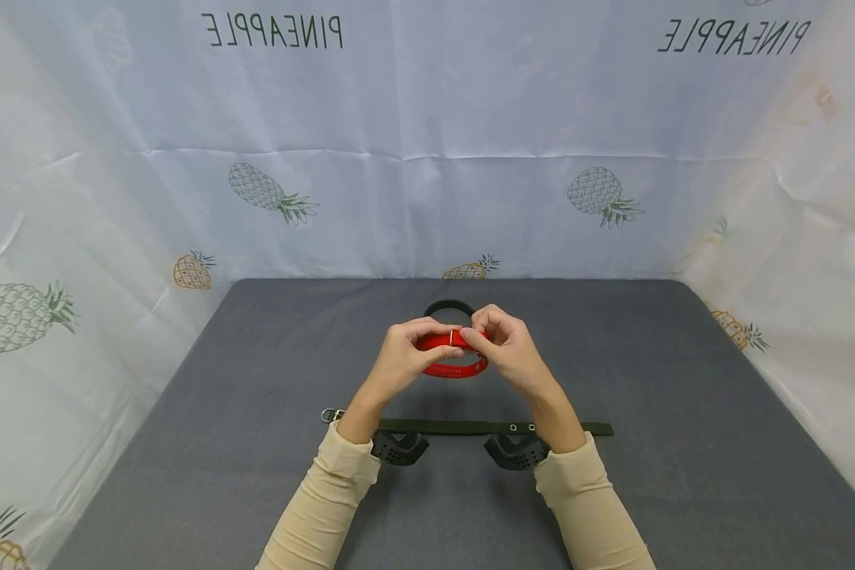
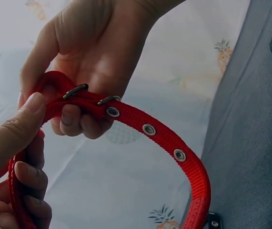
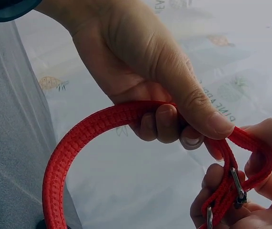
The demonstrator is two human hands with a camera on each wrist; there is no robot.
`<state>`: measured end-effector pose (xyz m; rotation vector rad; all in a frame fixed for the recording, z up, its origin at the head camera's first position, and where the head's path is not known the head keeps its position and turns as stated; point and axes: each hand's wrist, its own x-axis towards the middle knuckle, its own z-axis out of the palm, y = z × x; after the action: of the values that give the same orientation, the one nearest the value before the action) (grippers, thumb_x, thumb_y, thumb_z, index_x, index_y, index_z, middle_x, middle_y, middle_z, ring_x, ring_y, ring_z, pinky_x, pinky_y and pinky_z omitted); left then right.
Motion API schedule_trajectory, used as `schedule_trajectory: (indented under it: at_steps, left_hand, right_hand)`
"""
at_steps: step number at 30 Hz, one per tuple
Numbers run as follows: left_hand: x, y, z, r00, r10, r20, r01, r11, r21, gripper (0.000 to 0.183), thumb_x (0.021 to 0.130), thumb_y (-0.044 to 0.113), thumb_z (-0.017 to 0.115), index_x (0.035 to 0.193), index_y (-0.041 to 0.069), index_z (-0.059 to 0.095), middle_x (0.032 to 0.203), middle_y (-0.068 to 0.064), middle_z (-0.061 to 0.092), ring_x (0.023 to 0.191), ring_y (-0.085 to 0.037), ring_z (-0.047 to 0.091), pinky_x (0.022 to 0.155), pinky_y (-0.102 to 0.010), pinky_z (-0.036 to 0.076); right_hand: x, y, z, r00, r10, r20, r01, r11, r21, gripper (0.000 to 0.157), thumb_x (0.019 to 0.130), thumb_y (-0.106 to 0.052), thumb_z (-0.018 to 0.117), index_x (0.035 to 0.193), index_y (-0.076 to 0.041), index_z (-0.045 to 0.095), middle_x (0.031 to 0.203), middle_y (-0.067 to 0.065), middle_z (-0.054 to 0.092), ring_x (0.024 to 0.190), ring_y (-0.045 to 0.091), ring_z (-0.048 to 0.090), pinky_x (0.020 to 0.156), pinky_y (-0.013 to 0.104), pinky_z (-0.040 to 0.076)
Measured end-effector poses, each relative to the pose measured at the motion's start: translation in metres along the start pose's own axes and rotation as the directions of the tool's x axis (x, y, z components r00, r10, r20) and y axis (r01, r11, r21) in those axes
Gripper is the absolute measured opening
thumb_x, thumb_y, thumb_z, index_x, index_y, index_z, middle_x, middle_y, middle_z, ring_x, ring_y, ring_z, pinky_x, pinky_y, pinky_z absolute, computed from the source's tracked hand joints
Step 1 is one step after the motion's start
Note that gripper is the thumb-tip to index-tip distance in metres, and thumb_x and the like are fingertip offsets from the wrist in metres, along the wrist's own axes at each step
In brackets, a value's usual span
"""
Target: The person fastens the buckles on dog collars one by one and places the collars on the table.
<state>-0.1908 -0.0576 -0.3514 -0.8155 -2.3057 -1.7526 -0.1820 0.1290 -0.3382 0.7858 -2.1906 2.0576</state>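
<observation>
A red collar (image 1: 454,370) with metal eyelets (image 2: 149,129) hangs above the table, held in both hands. My left hand (image 1: 397,354) grips its band on the left, thumb pressed on the red webbing. On the other side, my right hand (image 1: 514,353) pinches the strap between thumb and curled fingers. Between the hands, the webbing bends into a small loop beside the metal buckle (image 2: 76,91). A second metal loop (image 2: 108,100) sits on the strap near the first eyelet. The lower part of the collar curves down as a ring.
A dark green collar (image 1: 456,427) lies stretched across the grey table (image 1: 256,475) under the wrists, its metal ring (image 1: 327,416) at the left end. Behind the hands is a round black collar (image 1: 449,304). Pineapple-printed curtains (image 1: 427,214) enclose the back and sides.
</observation>
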Motion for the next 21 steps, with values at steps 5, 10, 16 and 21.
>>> schedule_trajectory:
  at_steps: [5, 10, 16, 21]
  left_hand:
    - [0.0, 0.0, -0.001, 0.999, 0.025, 0.031, -0.026, 1.0, 0.017, 0.028, 0.078, 0.004, 0.077, 0.106, -0.001, 0.073, 0.092, -0.018, 0.07, 0.077, -0.007, 0.06, 0.068, -0.02, 0.055]
    - [-0.001, 0.0, -0.003, 0.995, 0.055, 0.086, -0.057, 0.998, 0.026, 0.03, 0.081, 0.004, 0.074, 0.11, -0.001, 0.071, 0.095, -0.017, 0.07, 0.078, -0.007, 0.061, 0.068, -0.021, 0.055]
    - [0.0, 0.0, -0.004, 0.995, 0.062, 0.074, -0.062, 0.998, 0.0, 0.029, 0.084, 0.006, 0.072, 0.112, -0.001, 0.069, 0.098, -0.019, 0.071, 0.078, -0.009, 0.069, 0.071, -0.022, 0.057]
    - [0.001, 0.002, -0.006, 0.997, -0.007, 0.071, 0.012, 0.997, -0.071, 0.032, 0.086, 0.006, 0.071, 0.116, -0.003, 0.067, 0.103, -0.024, 0.072, 0.084, -0.021, 0.073, 0.078, -0.023, 0.059]
  right_hand:
    - [0.0, 0.001, 0.0, 0.999, 0.033, -0.001, -0.033, 0.999, 0.001, 0.02, 0.095, -0.005, 0.058, 0.078, -0.004, 0.047, 0.085, -0.006, 0.048, 0.068, 0.007, 0.045, 0.061, 0.026, 0.041]
    - [0.001, 0.001, -0.001, 0.996, 0.085, -0.026, -0.085, 0.996, -0.023, 0.016, 0.095, -0.008, 0.058, 0.081, -0.007, 0.05, 0.076, -0.005, 0.05, 0.065, 0.009, 0.046, 0.061, 0.024, 0.042]
    - [0.002, 0.003, -0.009, 0.976, 0.216, 0.014, -0.216, 0.976, -0.025, 0.023, 0.1, -0.022, 0.052, 0.099, 0.001, 0.055, 0.076, -0.005, 0.055, 0.069, 0.011, 0.05, 0.068, 0.025, 0.045]
    - [0.004, 0.007, -0.017, 0.954, 0.284, 0.101, -0.289, 0.957, 0.036, 0.033, 0.103, -0.028, 0.044, 0.092, 0.0, 0.059, 0.073, -0.002, 0.054, 0.071, 0.013, 0.051, 0.073, 0.029, 0.044]
